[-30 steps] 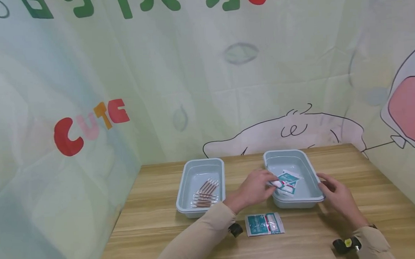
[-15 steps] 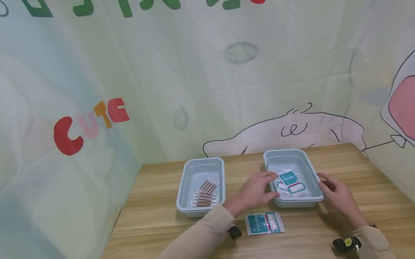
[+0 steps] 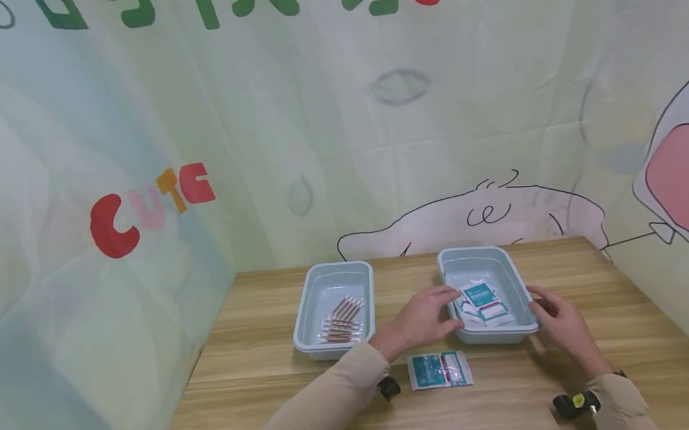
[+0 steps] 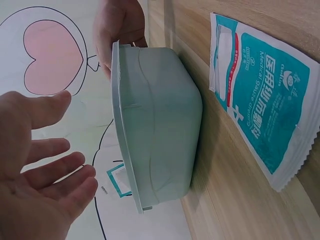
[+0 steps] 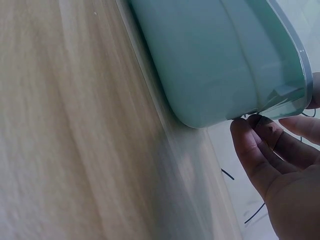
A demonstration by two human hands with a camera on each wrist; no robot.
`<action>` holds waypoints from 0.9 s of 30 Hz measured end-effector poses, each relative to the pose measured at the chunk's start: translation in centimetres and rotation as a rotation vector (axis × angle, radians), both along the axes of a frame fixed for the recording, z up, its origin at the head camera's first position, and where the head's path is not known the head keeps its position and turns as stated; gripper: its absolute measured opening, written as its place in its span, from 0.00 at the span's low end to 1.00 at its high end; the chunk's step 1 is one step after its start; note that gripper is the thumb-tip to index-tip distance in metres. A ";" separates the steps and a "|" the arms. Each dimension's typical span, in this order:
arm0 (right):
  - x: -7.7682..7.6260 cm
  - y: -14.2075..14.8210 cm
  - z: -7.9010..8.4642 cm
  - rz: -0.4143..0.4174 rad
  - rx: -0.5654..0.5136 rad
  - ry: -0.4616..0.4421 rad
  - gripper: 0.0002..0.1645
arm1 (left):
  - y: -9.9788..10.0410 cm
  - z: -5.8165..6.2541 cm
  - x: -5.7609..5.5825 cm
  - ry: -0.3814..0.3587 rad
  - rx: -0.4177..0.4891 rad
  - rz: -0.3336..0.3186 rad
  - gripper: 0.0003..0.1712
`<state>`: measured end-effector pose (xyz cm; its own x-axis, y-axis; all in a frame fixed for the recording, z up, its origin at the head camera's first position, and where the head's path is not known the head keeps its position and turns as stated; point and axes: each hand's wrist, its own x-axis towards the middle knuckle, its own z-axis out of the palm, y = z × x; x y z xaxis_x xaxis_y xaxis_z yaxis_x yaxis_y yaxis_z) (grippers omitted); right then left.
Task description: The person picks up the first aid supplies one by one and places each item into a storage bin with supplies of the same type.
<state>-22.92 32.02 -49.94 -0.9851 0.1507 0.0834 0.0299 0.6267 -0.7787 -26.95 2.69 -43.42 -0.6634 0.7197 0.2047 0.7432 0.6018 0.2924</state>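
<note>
My left hand (image 3: 421,317) hovers at the left rim of the right-hand blue tray (image 3: 508,330), fingers spread and nothing in them. The left wrist view shows its fingers (image 4: 67,172) apart from the tray wall (image 4: 160,125). On the opposite side, my right hand (image 3: 569,330) holds the tray's right edge with curled fingertips, seen against the wall below the rim in the right wrist view. Several teal-and-white gauze dressing packets (image 3: 479,296) overlap inside this tray. Another gauze dressing packet (image 3: 440,370) lies flat on the table in front, its printed label readable in the left wrist view.
A second blue tray (image 3: 335,353) stands to the left, with several brown-stemmed cotton swabs (image 3: 344,311) in clear wrapping inside. The wooden table (image 3: 246,347) ends at a printed cloth backdrop (image 3: 318,145) behind and at both sides.
A second ago my left hand held a gauze packet over the tray; half a second ago it let go, and the packet now lies on the others. My right hand has stayed put.
</note>
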 end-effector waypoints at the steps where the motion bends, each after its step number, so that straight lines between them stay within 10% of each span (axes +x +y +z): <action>1: 0.0 0.0 0.0 0.000 0.003 0.004 0.35 | 0.0 0.0 0.0 0.000 0.002 0.001 0.34; 27: 0.2 0.0 0.0 0.009 0.013 0.017 0.34 | -1.8 -1.4 1.1 -0.060 -0.051 0.034 0.34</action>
